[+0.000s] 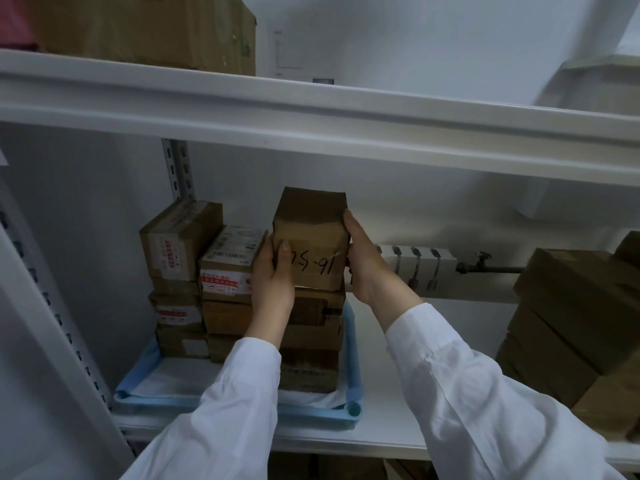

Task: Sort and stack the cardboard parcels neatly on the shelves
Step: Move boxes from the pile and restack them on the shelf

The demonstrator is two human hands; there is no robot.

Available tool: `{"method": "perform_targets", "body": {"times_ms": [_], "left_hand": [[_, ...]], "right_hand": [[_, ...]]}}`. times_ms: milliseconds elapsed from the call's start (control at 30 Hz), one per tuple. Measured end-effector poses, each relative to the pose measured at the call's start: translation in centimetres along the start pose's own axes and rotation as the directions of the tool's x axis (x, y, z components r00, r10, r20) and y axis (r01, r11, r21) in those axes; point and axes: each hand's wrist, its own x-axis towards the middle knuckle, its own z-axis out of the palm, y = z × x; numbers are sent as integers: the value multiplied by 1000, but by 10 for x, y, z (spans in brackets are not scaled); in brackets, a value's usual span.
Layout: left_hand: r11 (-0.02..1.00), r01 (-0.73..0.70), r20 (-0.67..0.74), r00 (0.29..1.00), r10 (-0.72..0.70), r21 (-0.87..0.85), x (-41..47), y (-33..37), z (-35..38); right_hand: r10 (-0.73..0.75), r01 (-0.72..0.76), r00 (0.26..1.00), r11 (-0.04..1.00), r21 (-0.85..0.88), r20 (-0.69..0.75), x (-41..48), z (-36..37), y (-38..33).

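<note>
A small brown cardboard parcel (pixel 310 233) with black handwriting on its front sits on top of the right-hand stack of parcels (pixel 311 341) on the middle shelf (pixel 377 427). My left hand (pixel 273 282) grips its left side and my right hand (pixel 363 265) grips its right side. To the left stand two more stacks: one topped by a parcel with a white label and red tape (pixel 228 265), and a taller one at the back left (pixel 178 237). All three stacks stand on a blue mat (pixel 138 375).
The white upper shelf beam (pixel 311 112) runs across above, with a large carton (pixel 145 29) on it. A pile of brown parcels (pixel 571 327) fills the shelf's right end. A pipe with clamps (pixel 415 261) runs along the back wall. A perforated upright (pixel 178 168) stands behind the stacks.
</note>
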Motion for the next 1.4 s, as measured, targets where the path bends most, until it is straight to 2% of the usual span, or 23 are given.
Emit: {"method": "perform_targets", "body": {"times_ms": [200, 400, 867, 1100, 1200, 1300, 1400], "left_hand": [[999, 27, 42, 999, -26, -24, -7, 1, 5], [997, 42, 31, 999, -40, -64, -11, 3, 5], [999, 50, -36, 998, -51, -15, -10, -1, 10], [999, -25, -120, 993, 20, -36, -22, 12, 11], [999, -7, -217, 976, -3, -45, -33, 15, 14], [998, -61, -334, 941, 46, -33, -48, 22, 21], [989, -144, -388, 914, 121, -30, -66, 34, 33]], "right_hand": [[70, -79, 991, 994, 77, 113, -2, 0, 3], [64, -73, 993, 993, 94, 103, 7, -3, 11], [108, -118, 991, 985, 124, 81, 9, -13, 14], [139, -132, 990, 970, 202, -21, 13, -28, 22], [132, -114, 988, 974, 194, -80, 11, -43, 26], [133, -116, 987, 978, 176, -86, 4, -60, 30], [130, -119, 990, 979, 168, -53, -3, -79, 32]]}}
